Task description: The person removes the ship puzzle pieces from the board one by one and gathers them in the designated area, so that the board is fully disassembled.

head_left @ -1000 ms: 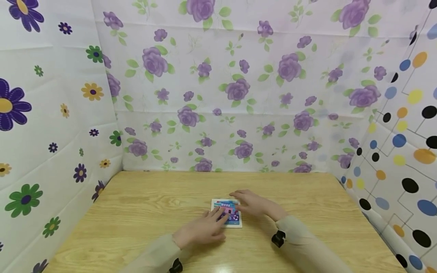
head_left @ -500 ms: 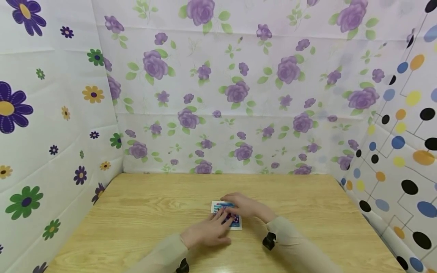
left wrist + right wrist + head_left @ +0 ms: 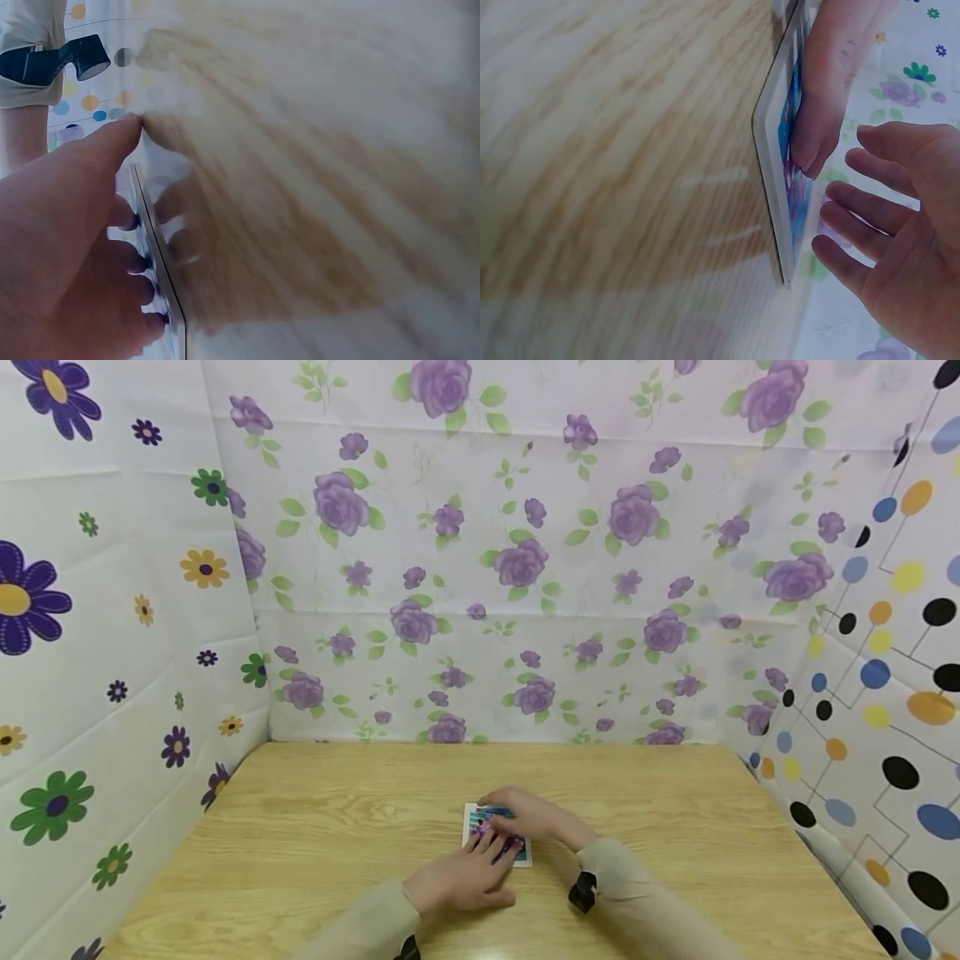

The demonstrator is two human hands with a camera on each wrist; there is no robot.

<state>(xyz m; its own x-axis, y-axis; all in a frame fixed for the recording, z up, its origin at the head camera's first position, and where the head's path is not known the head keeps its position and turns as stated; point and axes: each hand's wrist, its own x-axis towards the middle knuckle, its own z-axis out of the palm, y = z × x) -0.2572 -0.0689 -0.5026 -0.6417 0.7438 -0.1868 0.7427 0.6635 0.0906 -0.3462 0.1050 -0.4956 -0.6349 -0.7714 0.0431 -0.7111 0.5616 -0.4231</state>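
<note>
A small square puzzle-like board (image 3: 471, 818) with a white border and a blue, pink and purple picture lies flat on the table. My left hand (image 3: 467, 877) rests on it, fingers spread and straight over the lower part. In the left wrist view the fingertips of this hand (image 3: 75, 240) meet the board's face (image 3: 172, 311), while the thumb reaches past its edge to the wood. My right hand (image 3: 531, 817) is over the upper right of the board. Seen from the right wrist, that hand (image 3: 907, 217) has loosely bent fingers, apart from the board (image 3: 775, 150). Both hands hide much of the picture.
The wooden table (image 3: 337, 818) spreads around the board. Behind it hangs a cloth with purple roses (image 3: 521, 564); a flowered cloth (image 3: 135, 610) stands at the left and a dotted one (image 3: 885, 710) at the right. Black bands (image 3: 582, 892) sit on the wrists.
My right hand has moved left, from the board's right edge to over its upper part. My left hand has shifted slightly right and down on the board. The board itself stays in place.
</note>
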